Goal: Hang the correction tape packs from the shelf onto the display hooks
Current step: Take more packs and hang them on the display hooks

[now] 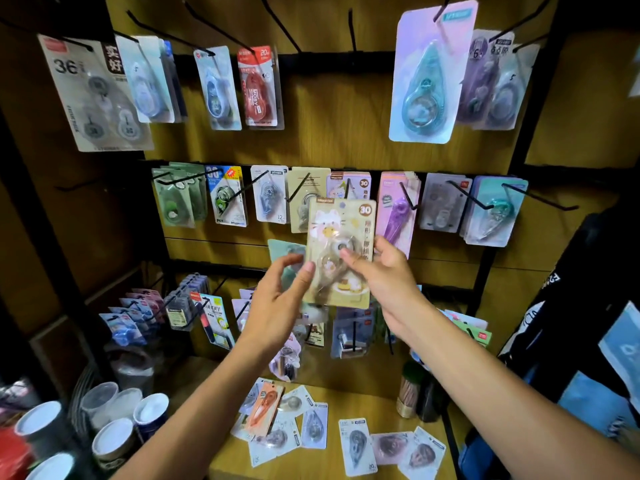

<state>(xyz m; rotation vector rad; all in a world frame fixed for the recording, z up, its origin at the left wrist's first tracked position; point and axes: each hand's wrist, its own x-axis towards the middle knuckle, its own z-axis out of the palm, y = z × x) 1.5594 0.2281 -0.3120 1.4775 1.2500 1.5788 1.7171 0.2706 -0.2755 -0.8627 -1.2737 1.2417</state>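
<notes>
We are seeing a cluster of white-lidded cups (114, 434) sitting at the lower left, beside a red object (12, 455) at the edge. A dark bag with light blue panels (588, 358) is hanging at the right, and a jar of thin sticks (410, 393) is standing just left of it.

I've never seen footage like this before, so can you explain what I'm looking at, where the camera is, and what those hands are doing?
This is one picture from a wide-angle camera worn on a person's head, looking forward and down, so the two bare arms reaching in belong to the wearer. There is no robot. In front is a shop display wall with black display hooks carrying hanging packs of correction tape. Below it is a wooden shelf with loose packs lying flat, waiting to be hung. The right hand pinches a beige cat-print pack, held up near the middle row. The left hand touches that pack's left edge with its thumb, fingers loosely curved. Round containers stand lower left.
</notes>
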